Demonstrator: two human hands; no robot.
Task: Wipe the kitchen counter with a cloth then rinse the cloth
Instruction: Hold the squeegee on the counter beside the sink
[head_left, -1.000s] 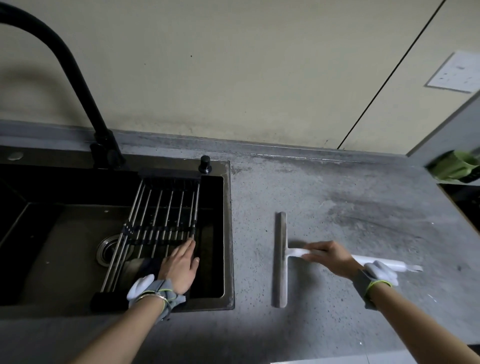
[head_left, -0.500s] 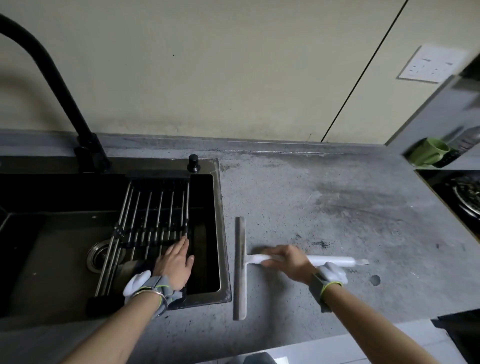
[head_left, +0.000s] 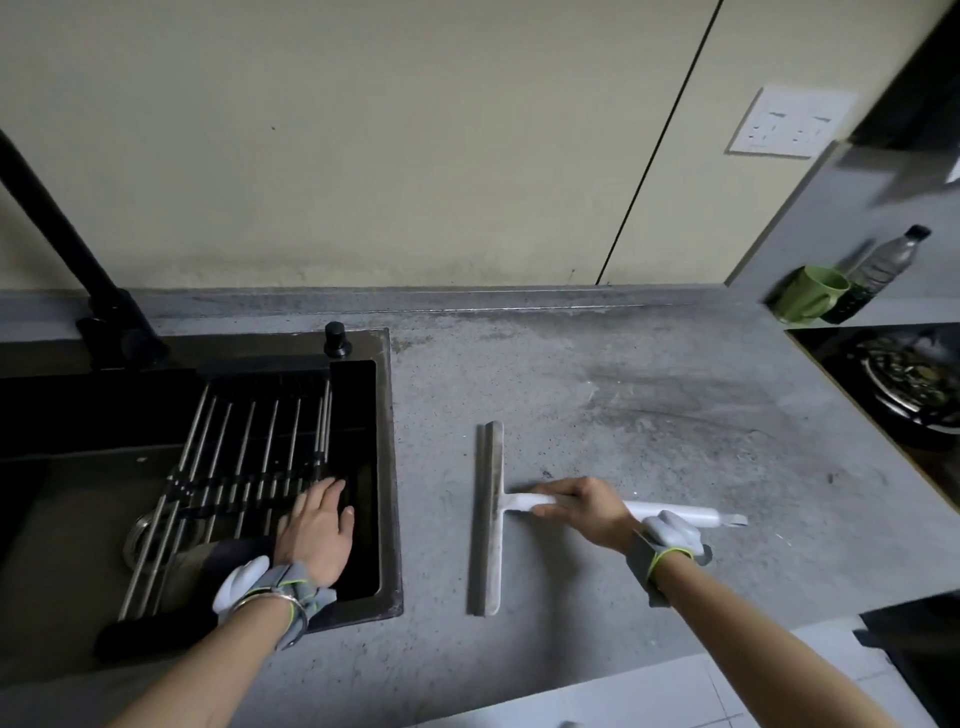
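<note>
My right hand (head_left: 584, 512) is curled round the white handle of the squeegee (head_left: 491, 519), which lies on the grey worktop (head_left: 649, 426) with its long blade set crosswise, just right of the sink (head_left: 392, 467). My left hand (head_left: 317, 530) lies flat, fingers straight, on the roll-up rack (head_left: 249, 457) that spans the basin, gripping nothing. Below that hand, under the rack bars, I see a dark bundle (head_left: 228, 558) that may be the cloth, though I cannot tell for sure. I judge the squeegee light and stiff, a plastic bar that should slide easily; the grip near the blade gives good control of its edge. A cloth would be limp and probably wet, so I would pinch it by a gathered fold rather than an edge, expecting it to sag and drip.
</note>
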